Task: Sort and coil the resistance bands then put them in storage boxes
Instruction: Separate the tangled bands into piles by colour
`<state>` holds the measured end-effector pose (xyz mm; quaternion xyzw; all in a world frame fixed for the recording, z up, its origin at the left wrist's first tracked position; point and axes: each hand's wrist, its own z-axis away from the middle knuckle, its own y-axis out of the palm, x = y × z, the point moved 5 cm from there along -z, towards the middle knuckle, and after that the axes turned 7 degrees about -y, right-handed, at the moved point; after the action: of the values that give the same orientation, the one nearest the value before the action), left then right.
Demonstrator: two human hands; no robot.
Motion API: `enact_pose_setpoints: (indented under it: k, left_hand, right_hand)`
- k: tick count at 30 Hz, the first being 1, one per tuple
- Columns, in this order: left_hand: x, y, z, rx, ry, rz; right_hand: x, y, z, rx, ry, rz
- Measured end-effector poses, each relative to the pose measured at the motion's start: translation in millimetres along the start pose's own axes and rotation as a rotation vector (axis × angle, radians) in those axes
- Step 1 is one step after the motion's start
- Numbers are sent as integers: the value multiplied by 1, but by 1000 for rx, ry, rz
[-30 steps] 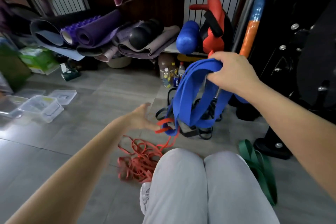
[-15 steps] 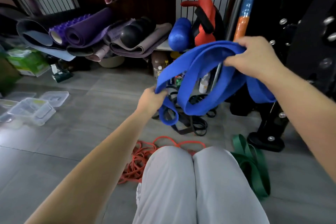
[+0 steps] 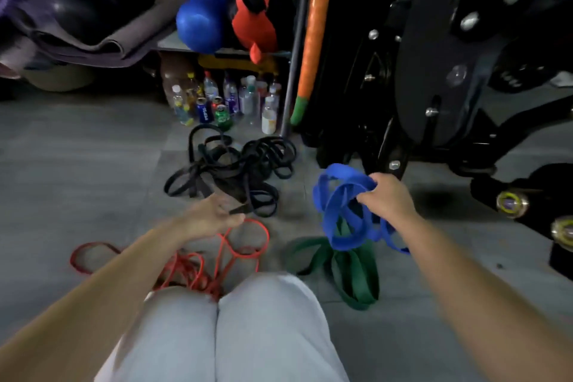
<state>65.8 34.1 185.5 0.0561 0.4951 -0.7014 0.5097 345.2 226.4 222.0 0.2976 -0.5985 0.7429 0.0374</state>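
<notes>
A bundle of wide blue bands (image 3: 341,214) hangs in loose loops from my right hand (image 3: 387,198), which grips it just above the floor. Wide green bands (image 3: 353,273) lie on the tiles right under the blue bundle. My left hand (image 3: 214,214) is stretched forward with its fingers straight, the fingertips at the near edge of a tangled pile of black bands (image 3: 235,164). Thin red bands (image 3: 201,267) lie tangled below that hand, in front of my knees. No storage box is in view.
Bottles and cans (image 3: 223,102) stand behind the black pile, under a shelf with a blue roller (image 3: 201,15) and rolled mats (image 3: 80,25). A black exercise machine (image 3: 449,71) fills the right side. My knees in light trousers (image 3: 223,326) fill the bottom centre.
My left hand let go of the blue bands and dropped toward the black pile. My right hand lowered the blue bundle down to the right, over the green bands. The view tilted down.
</notes>
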Motion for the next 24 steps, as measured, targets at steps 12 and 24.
enact_pose_setpoints:
  k: [12,24]
  left_hand:
    - [148,13,-52,-58,-211,131]
    - [199,-109,-61,-425,167,313]
  right_hand:
    - [82,120,-52,195,-260,81]
    - [349,259,-39,660,-716,-345]
